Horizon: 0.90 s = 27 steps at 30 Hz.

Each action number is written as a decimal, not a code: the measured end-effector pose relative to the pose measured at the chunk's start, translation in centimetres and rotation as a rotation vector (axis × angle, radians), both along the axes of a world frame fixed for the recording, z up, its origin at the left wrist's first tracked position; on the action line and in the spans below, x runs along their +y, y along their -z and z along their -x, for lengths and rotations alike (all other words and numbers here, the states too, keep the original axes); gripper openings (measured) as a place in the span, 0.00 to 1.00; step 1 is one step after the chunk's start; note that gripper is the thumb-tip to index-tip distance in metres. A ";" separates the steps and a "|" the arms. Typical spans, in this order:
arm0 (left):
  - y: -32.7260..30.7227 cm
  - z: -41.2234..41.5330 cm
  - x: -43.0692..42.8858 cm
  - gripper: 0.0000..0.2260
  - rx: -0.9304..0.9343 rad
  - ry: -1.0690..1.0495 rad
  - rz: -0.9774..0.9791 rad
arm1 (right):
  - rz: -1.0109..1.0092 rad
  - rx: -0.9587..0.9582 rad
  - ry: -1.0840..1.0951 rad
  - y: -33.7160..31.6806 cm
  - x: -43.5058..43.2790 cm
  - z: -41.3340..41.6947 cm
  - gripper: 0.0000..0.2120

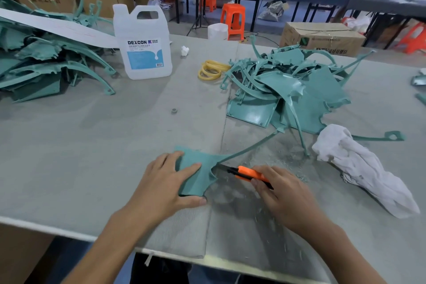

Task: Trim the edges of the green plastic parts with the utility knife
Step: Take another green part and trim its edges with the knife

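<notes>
The wide grey felt-covered work table (92, 145) takes up most of the room in front of me. At its far left sits a big heap of teal-green curved plastic parts (46, 64), and at the far right a second heap of the same green plastic panels and ribs (288, 90) lies tangled together. Near the right side, just this side of that heap, a crumpled white cloth (364, 168) is spread out. A clear plastic jug with a blue label (144, 46) stands upright at the far side, between the two heaps.

The piece being worked on, a flat green plastic part with a long thin arm (196, 175), lies near the front edge, its arm reaching away to the far right toward the second heap. The left hand (166, 184) presses flat on the part's left half, fingers straight on top and thumb along its near edge. The right hand (285, 196), just right of the part, is clenched round the orange utility knife (249, 174). The knife's blade points left and meets the part's right edge, where the arm branches off. Pale shavings (288, 159) litter the felt around the knife.

A loose bunch of yellow rubber rings (212, 70) lies left of the right heap, and a small metal ring (174, 111) sits alone mid-table.
</notes>
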<state>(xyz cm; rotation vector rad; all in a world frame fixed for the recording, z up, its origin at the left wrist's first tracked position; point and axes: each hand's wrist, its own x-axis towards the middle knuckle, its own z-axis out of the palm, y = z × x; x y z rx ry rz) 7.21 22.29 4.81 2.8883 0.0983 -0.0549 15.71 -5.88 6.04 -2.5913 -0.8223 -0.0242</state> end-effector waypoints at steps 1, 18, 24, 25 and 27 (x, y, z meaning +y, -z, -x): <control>0.2 0.0 0.2 0.46 0.013 -0.015 0.043 | -0.001 -0.001 0.005 0.1 0.1 -0.1 0.13; 2.0 0.8 -1.4 0.43 -0.188 -0.255 0.230 | 0.115 -0.001 -0.087 0.5 1.1 -1.2 0.12; 1.8 0.9 -1.7 0.42 -0.184 -0.256 0.220 | 0.103 -0.037 -0.011 0.6 1.6 -1.0 0.12; 1.8 1.0 -1.7 0.42 -0.181 -0.253 0.223 | 0.094 -0.048 0.022 0.5 1.7 -1.2 0.12; 1.8 1.1 -1.7 0.41 -0.183 -0.245 0.222 | 0.062 -0.029 0.022 0.4 1.8 -1.5 0.12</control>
